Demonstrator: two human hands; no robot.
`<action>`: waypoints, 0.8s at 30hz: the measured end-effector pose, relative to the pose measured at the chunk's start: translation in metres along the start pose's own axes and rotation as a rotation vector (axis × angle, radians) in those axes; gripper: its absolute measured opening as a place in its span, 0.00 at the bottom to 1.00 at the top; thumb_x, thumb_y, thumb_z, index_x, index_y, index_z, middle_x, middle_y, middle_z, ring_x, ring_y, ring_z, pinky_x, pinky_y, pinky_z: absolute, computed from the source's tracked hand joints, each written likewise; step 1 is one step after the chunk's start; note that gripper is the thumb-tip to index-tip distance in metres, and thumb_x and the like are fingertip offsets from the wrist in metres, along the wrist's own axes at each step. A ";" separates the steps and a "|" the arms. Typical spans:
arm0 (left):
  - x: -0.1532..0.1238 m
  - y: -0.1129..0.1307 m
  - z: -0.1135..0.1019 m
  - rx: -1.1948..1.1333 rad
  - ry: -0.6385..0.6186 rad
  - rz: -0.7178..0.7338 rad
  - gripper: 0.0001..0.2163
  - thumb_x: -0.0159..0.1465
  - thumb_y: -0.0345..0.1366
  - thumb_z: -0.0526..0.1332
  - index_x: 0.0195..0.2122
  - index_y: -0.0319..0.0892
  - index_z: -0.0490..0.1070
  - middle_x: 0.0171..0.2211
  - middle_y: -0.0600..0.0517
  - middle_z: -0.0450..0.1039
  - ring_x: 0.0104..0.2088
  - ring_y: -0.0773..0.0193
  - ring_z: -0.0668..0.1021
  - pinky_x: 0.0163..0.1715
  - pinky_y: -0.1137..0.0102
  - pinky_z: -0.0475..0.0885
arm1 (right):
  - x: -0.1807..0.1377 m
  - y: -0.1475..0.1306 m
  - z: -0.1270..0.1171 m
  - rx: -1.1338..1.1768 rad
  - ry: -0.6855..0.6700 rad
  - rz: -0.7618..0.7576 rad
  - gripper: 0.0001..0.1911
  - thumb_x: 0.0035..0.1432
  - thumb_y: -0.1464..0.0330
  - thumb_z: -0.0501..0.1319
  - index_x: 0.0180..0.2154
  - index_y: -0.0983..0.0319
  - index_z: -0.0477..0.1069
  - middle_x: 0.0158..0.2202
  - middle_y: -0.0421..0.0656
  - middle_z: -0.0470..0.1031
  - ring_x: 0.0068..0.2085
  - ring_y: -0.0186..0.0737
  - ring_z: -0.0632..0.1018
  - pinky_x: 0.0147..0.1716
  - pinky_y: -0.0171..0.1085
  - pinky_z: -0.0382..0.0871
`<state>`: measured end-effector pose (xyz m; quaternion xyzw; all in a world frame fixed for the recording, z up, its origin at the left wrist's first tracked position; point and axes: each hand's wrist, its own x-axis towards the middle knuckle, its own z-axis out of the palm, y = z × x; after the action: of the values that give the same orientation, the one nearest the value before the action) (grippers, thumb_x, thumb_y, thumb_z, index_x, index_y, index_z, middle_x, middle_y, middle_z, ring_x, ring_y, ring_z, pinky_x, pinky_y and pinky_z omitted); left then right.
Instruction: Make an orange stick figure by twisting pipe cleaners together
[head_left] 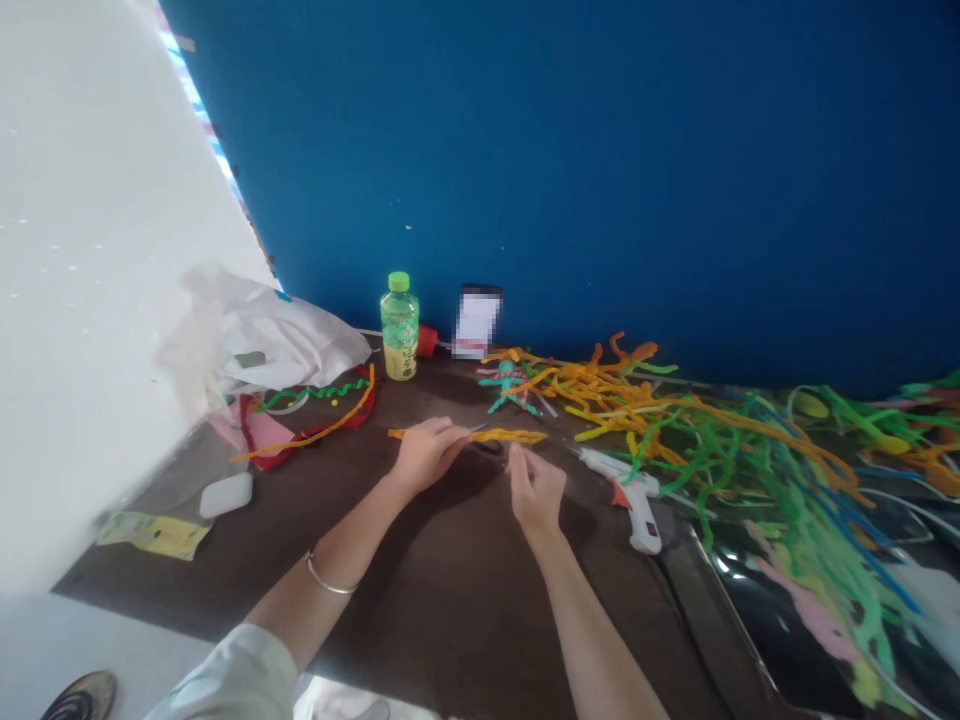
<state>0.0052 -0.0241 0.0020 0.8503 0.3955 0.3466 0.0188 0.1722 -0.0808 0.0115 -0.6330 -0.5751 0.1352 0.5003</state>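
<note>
My left hand (431, 455) is closed around a twisted yellow-orange pipe cleaner strand (514, 436), which lies sideways and sticks out on both sides of the fingers. A thin grey tip (478, 428) shows by those fingertips; its kind is unclear. Just below the strand's right end, my right hand (540, 490) is pinched, and whatever its fingertips hold is too small to make out. Behind the strand sits a small teal and pink pipe cleaner figure (507, 380). To the right of my right hand lies a white glue gun (637, 500) with an orange trigger.
Orange pipe cleaners (592, 385) and green ones (750, 450) are heaped at the right, partly over a dark glossy tray (750, 590). A green-capped bottle (400, 330) and a phone (478, 320) stand at the back. At left are a white bag (292, 340) and white case (226, 495).
</note>
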 end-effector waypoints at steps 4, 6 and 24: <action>0.001 0.002 -0.003 0.092 -0.038 0.098 0.11 0.63 0.38 0.49 0.35 0.43 0.71 0.25 0.52 0.66 0.27 0.68 0.68 0.26 0.74 0.61 | 0.002 -0.005 0.000 -0.186 0.021 -0.368 0.07 0.53 0.66 0.55 0.28 0.62 0.69 0.27 0.45 0.72 0.32 0.40 0.72 0.35 0.39 0.64; 0.001 0.003 -0.005 0.140 -0.050 0.167 0.10 0.63 0.37 0.49 0.36 0.43 0.70 0.25 0.52 0.66 0.27 0.68 0.68 0.26 0.73 0.60 | 0.006 -0.005 0.001 -0.194 -0.063 -0.432 0.07 0.51 0.67 0.57 0.34 0.62 0.68 0.37 0.48 0.72 0.43 0.45 0.71 0.44 0.44 0.62; -0.002 0.007 -0.004 0.074 -0.145 0.337 0.10 0.63 0.30 0.47 0.40 0.38 0.66 0.36 0.47 0.71 0.37 0.65 0.72 0.38 0.68 0.66 | 0.018 0.010 -0.008 0.185 -0.424 -0.070 0.06 0.50 0.67 0.59 0.27 0.61 0.74 0.32 0.45 0.74 0.35 0.40 0.75 0.36 0.38 0.68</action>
<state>0.0066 -0.0314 0.0064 0.9273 0.2577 0.2681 -0.0423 0.1899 -0.0676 0.0147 -0.5216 -0.6743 0.2997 0.4284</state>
